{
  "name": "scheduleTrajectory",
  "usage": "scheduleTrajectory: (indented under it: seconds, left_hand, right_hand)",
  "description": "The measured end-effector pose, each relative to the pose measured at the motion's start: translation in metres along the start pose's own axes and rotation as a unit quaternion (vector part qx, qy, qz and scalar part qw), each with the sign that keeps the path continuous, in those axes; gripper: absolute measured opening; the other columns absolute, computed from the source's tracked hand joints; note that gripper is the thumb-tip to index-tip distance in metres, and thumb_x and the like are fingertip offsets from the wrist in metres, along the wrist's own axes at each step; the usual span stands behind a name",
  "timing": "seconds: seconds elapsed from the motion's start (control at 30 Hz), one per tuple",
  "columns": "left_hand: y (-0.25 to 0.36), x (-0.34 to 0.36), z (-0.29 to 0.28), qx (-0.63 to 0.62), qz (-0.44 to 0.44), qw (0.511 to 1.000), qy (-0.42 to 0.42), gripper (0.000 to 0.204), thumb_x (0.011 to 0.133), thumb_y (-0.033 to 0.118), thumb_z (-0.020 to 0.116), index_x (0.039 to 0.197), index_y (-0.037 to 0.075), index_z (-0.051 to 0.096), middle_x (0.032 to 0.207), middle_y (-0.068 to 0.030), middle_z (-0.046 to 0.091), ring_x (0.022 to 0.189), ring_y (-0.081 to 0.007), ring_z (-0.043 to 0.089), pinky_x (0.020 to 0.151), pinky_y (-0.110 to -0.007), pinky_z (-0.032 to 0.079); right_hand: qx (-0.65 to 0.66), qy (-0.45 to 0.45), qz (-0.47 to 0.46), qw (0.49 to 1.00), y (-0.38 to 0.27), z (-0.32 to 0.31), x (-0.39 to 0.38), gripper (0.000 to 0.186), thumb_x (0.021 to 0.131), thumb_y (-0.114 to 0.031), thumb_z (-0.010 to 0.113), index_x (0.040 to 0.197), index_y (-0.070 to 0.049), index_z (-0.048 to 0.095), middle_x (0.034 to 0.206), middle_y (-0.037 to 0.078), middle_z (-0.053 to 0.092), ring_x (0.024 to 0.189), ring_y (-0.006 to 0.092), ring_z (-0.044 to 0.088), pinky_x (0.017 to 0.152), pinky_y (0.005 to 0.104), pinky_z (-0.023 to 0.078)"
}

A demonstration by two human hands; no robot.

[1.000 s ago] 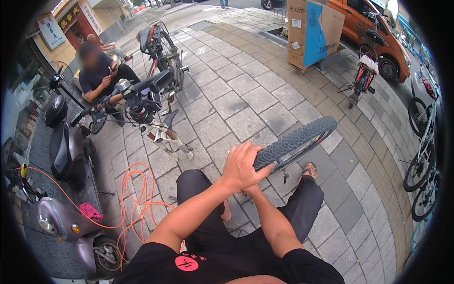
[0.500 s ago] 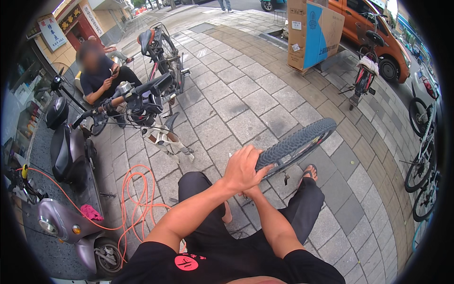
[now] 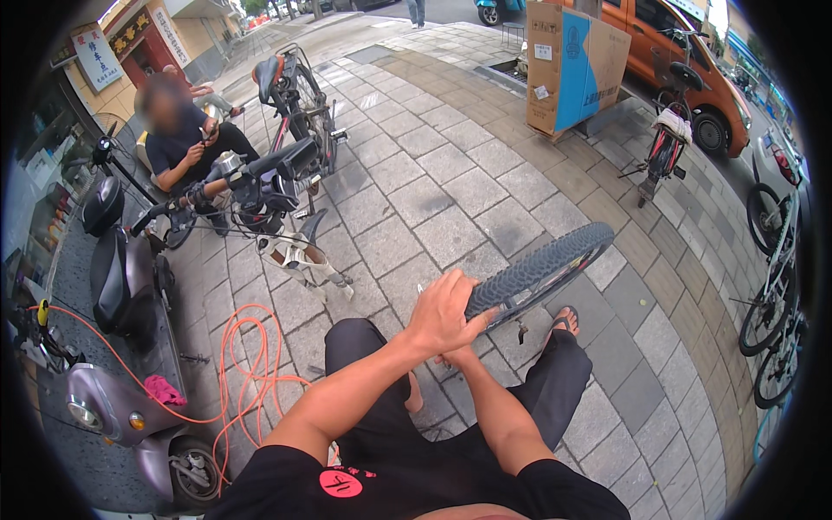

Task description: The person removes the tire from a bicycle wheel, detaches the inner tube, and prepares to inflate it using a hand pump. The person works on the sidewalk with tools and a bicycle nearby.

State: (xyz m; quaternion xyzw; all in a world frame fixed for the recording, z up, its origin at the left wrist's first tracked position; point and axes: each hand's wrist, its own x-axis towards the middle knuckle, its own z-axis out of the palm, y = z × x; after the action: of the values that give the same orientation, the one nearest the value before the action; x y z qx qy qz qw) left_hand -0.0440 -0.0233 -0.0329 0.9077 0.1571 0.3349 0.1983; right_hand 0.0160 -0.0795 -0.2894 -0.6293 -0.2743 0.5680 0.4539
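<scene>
My left hand grips the knobbly black tyre of a loose bicycle wheel, which stands tilted between my legs. Below it, mostly behind the left hand and wrist, my right hand has its fingers curled at the lower part of the wheel; what they hold is hidden. A bicycle with a white front fork and no front wheel in it stands ahead of me, left of centre.
A seated person holds small objects beside the bicycle. A mauve scooter and orange hose lie to my left. A cardboard box, parked bikes and an orange car are at right.
The wheel and both my hands have moved very slightly downward, with the grip unchanged. The surroundings show only a small shift of the view.
</scene>
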Motion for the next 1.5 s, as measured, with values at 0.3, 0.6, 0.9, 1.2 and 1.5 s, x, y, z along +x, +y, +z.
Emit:
scheduleTrajectory:
  seconds: [0.3, 0.6, 0.9, 1.2, 1.5]
  left_hand:
    - [0.01, -0.003, -0.006, 0.01, -0.033, 0.999, -0.014, 0.06, 0.077, 0.044, 0.085, 0.111, -0.002, 0.067, 0.098, -0.0188, 0.066, 0.09, -0.041, 0.066, 0.078, -0.047, 0.053]
    - [0.033, 0.019, -0.013, 0.015, -0.215, 0.954, -0.208, 0.053, 0.09, 0.047, 0.076, 0.109, -0.001, 0.062, 0.1, -0.0248, 0.073, 0.094, -0.047, 0.07, 0.081, -0.054, 0.054]
    - [0.038, 0.029, -0.004, -0.063, -0.2, 0.943, -0.257, 0.048, 0.093, 0.041, 0.075, 0.107, -0.001, 0.056, 0.1, -0.0273, 0.07, 0.099, -0.0486, 0.068, 0.085, -0.054, 0.052]
    - [0.044, 0.035, 0.004, -0.08, -0.215, 0.936, -0.268, 0.046, 0.093, 0.04, 0.075, 0.109, 0.001, 0.054, 0.103, -0.0248, 0.069, 0.102, -0.0476, 0.067, 0.087, -0.053, 0.051]
    - [0.051, 0.027, 0.018, -0.039, -0.177, 0.95, -0.254, 0.045, 0.093, 0.037, 0.074, 0.11, 0.002, 0.053, 0.105, -0.0232, 0.07, 0.099, -0.0489, 0.067, 0.085, -0.056, 0.052]
  right_hand:
    - [0.007, -0.017, 0.006, 1.0, -0.002, 0.0, -0.001, 0.033, 0.103, -0.035, 0.059, 0.114, -0.004, 0.062, 0.075, 0.006, 0.063, 0.057, 0.0163, 0.062, 0.048, 0.0319, 0.049]
    - [0.013, -0.022, 0.012, 1.0, 0.001, -0.003, 0.0, 0.031, 0.103, -0.034, 0.059, 0.113, -0.005, 0.063, 0.075, 0.006, 0.064, 0.057, 0.0159, 0.063, 0.048, 0.0313, 0.049]
    - [0.023, -0.02, 0.02, 0.999, 0.01, -0.011, -0.002, 0.03, 0.103, -0.033, 0.06, 0.112, -0.005, 0.063, 0.075, 0.005, 0.065, 0.057, 0.0156, 0.063, 0.048, 0.0306, 0.049]
    - [0.031, -0.017, 0.022, 0.999, 0.013, -0.018, -0.004, 0.028, 0.103, -0.032, 0.06, 0.111, -0.006, 0.064, 0.076, 0.005, 0.066, 0.058, 0.0153, 0.064, 0.048, 0.03, 0.048]
    - [0.03, -0.018, 0.025, 0.999, 0.019, -0.03, -0.004, 0.026, 0.103, -0.031, 0.06, 0.11, -0.006, 0.065, 0.076, 0.005, 0.067, 0.058, 0.0149, 0.064, 0.048, 0.0294, 0.048]
